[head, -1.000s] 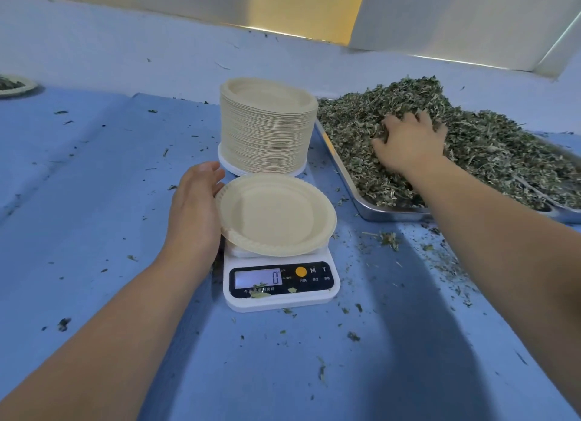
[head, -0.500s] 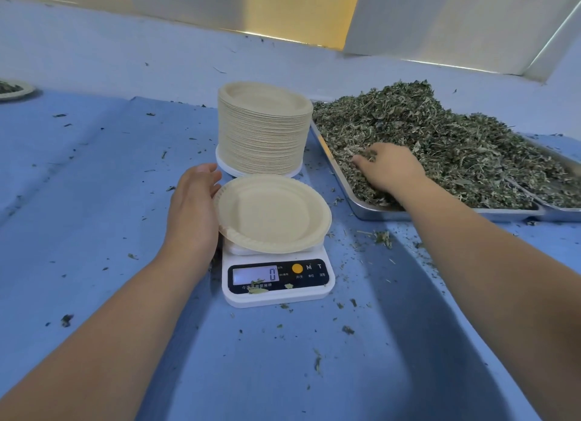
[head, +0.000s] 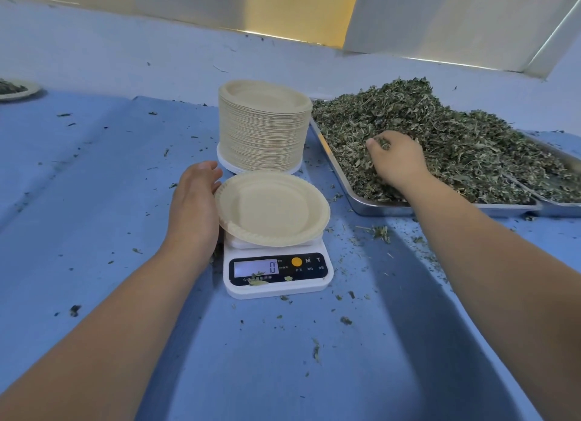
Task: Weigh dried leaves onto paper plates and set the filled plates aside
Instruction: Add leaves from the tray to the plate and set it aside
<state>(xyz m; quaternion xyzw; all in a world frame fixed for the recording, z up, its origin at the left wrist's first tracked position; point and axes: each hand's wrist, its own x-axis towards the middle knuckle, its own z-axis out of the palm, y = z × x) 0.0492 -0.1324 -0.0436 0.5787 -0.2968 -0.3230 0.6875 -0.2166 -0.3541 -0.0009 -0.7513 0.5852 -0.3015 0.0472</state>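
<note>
While left hand (head: 195,206) rests open against plate (head: 272,208) rim, right hand (head: 397,159) clutches leaves (head: 456,137), grip half hidden.

A single view is given, taken from a wide-angle camera worn on the head. The scene is looked at from above and from the near side of the scale (head: 276,274), facing forward and steeply down. The scale is set close to the middle of the frame, with its display turned toward the lens. The table (head: 94,206) is seen at close range, within arm's reach. Both forearms are brought in from the lower corners. The left grip (head: 196,200) ends just left of the scale, and the right grip (head: 397,161) is curled in the dried leaves (head: 456,131) beyond the scale to the right. Pale wall panels (head: 440,11) are caught far behind the scale along the top edge, their base slanting down to the right.
</note>
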